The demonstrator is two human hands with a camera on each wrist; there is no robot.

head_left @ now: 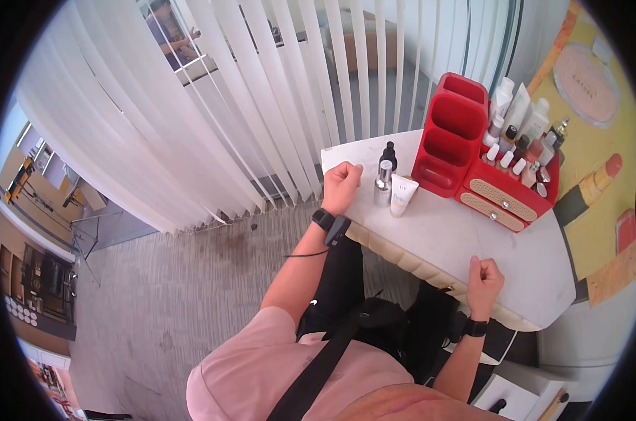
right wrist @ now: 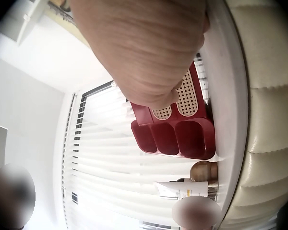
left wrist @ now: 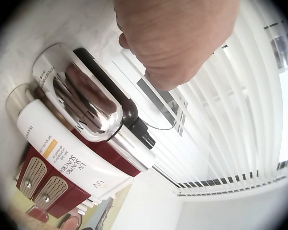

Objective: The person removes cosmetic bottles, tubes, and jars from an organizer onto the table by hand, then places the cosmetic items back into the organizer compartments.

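My left hand (head_left: 341, 188) is curled into a fist at the table's left edge, holding nothing. Just right of it stand a shiny silver bottle (head_left: 382, 188), a slim black bottle (head_left: 389, 151) behind that, and a white UV sun cream tube (head_left: 402, 195) upright on its cap. The left wrist view shows the fist (left wrist: 175, 40) apart from the silver bottle (left wrist: 81, 93). Over the table's front edge my right hand (head_left: 485, 286) is also curled and holds nothing, its thumb uppermost. From the right wrist, the hand (right wrist: 144, 52) partly covers the red organizer (right wrist: 197, 139).
A red organizer (head_left: 439, 165) with hollow compartments and two woven-front drawers stands at the back right. Several bottles and tubes (head_left: 518, 109) fill its right side. The white table (head_left: 430, 231) has a padded cream edge. Vertical blinds (head_left: 262, 84) hang behind; a person (head_left: 167, 31) sits beyond them.
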